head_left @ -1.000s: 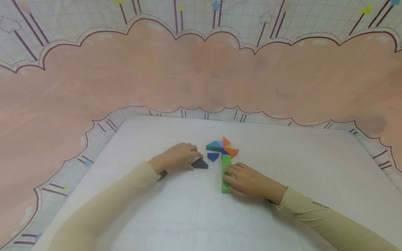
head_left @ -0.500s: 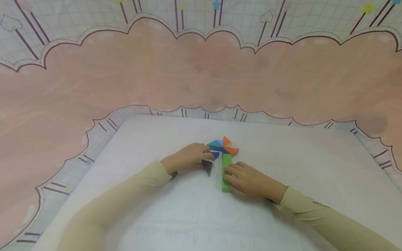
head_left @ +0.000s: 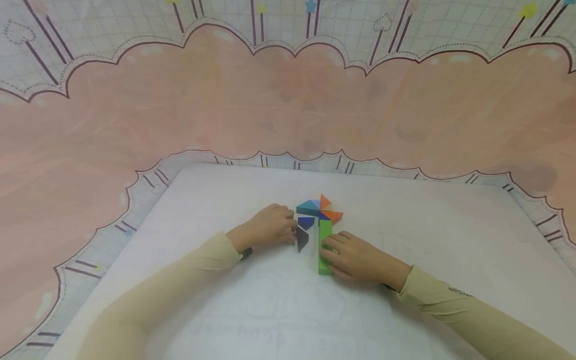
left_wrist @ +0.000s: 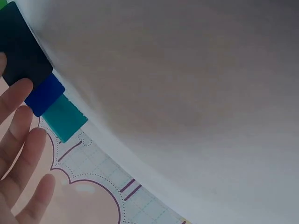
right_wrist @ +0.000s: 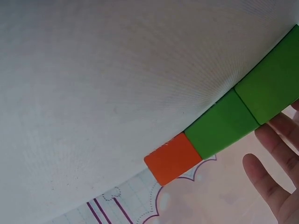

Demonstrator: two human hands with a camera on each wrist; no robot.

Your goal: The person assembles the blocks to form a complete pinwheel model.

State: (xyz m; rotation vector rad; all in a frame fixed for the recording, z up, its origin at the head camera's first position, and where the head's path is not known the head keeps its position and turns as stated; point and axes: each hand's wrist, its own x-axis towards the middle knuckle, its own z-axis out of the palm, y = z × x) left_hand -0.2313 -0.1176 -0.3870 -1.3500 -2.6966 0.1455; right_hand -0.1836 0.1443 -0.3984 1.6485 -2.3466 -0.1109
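In the head view my left hand (head_left: 267,226) has its fingertips against the left side of a dark, flat-sided block (head_left: 302,239). In the left wrist view its thumb and index fingertip touch that block's edge and face, the other fingers spread out. A blue block (head_left: 306,223) lies just beyond the dark one. My right hand (head_left: 354,256) rests its fingers across a green bar (head_left: 325,257); the right wrist view shows two green blocks (right_wrist: 222,123) end to end, with fairly straight fingers at their upper edge. The right thumb is mostly hidden.
Past the bar's far end, a pinwheel-like cluster has a teal triangle (head_left: 308,208), an orange triangle (head_left: 333,216) and other small pieces. Everything lies on a white tabletop (head_left: 252,300). A patterned cloth (head_left: 288,105) covers the area behind and beside it.
The dark block has moved right and turned, its long side now pointing toward me beside the blue block. My left hand moved right, over the blue block, then drew slightly back. The right hand stayed put.
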